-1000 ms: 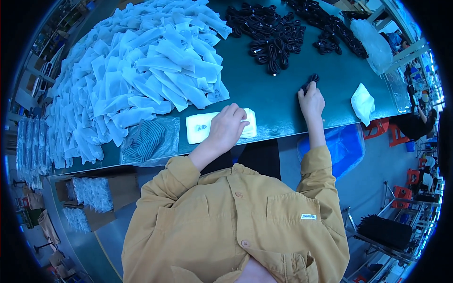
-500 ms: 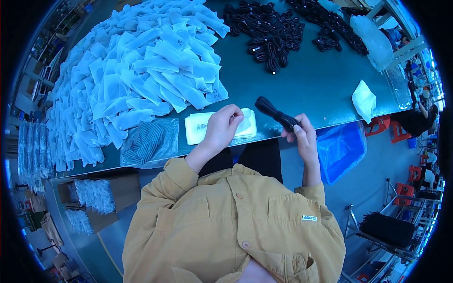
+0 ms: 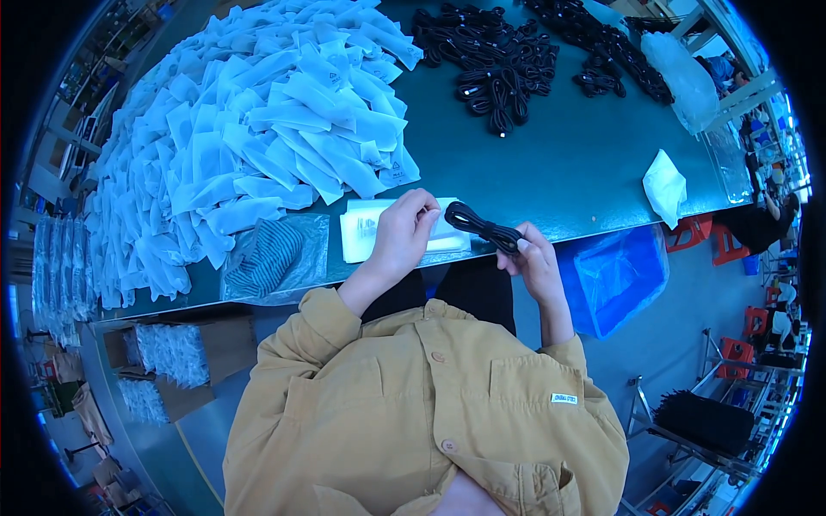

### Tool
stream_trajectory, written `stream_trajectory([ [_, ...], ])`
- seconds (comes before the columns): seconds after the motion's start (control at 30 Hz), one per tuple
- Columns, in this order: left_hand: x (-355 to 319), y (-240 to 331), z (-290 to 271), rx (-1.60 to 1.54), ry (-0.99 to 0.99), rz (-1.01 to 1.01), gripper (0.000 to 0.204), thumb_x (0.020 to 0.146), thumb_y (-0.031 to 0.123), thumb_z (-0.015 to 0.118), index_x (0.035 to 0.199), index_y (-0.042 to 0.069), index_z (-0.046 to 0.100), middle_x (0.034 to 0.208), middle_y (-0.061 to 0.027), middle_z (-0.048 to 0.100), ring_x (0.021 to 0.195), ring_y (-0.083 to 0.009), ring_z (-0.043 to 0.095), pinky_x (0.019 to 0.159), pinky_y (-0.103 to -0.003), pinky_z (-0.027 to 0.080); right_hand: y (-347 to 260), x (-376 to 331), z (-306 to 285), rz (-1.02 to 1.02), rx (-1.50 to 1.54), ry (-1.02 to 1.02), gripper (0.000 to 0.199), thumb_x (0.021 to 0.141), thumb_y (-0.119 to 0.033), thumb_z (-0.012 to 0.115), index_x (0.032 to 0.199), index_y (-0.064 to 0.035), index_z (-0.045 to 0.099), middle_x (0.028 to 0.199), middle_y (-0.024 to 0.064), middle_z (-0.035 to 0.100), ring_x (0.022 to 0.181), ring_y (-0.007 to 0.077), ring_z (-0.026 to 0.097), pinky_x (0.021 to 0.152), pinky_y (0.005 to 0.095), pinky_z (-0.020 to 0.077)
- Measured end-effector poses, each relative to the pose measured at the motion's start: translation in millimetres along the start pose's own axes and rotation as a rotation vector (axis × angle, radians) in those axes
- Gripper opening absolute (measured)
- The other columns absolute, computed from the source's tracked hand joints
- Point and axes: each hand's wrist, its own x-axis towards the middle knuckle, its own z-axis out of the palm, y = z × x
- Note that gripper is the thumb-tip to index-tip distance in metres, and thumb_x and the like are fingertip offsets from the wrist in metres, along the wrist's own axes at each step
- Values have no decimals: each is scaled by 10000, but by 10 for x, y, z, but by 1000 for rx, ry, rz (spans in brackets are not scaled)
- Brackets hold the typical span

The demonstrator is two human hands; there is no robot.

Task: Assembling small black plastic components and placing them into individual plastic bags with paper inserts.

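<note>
My right hand [image 3: 532,260] holds a coiled black cable [image 3: 482,227] just past the near edge of the green table [image 3: 559,163], its far end pointing at the flat white pouches [image 3: 366,230]. My left hand [image 3: 404,234] rests on that small stack of pouches, fingers pinching the top one at its right end. A large heap of filled white pouches [image 3: 232,146] spreads over the table's left half. Several bundled black cables [image 3: 495,69] lie at the far middle.
A striped cloth in a clear bag [image 3: 274,256] lies left of the pouches. A crumpled white bag [image 3: 664,185] sits at the right, a clear bag [image 3: 684,73] beyond it. A blue bin [image 3: 615,275] stands under the table edge. Boxes of pouches [image 3: 172,357] sit on the floor at left.
My right hand picked a black cable from the table at the right and brought it toward the pouches. My left hand stayed on the pouch stack.
</note>
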Motion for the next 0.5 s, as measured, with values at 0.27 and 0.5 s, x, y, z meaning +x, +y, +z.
stream_trajectory([
  [0.27,21,60,-4,25,-42,288,39,862,11,626,875,20,590,879,-94,621,772,-230,569,692,-316,456,-203,35,-21,168,-34,-81,150,934,-163,423,911,-49,517,741,69,609,591,84,518,558,227,410],
  [0.5,96,166,-89,97,-42,346,72,849,36,647,867,33,577,959,-96,621,882,-280,557,769,-347,455,-470,63,119,-362,-705,-205,99,849,-1,590,945,-25,591,886,76,608,667,119,565,578,249,438],
])
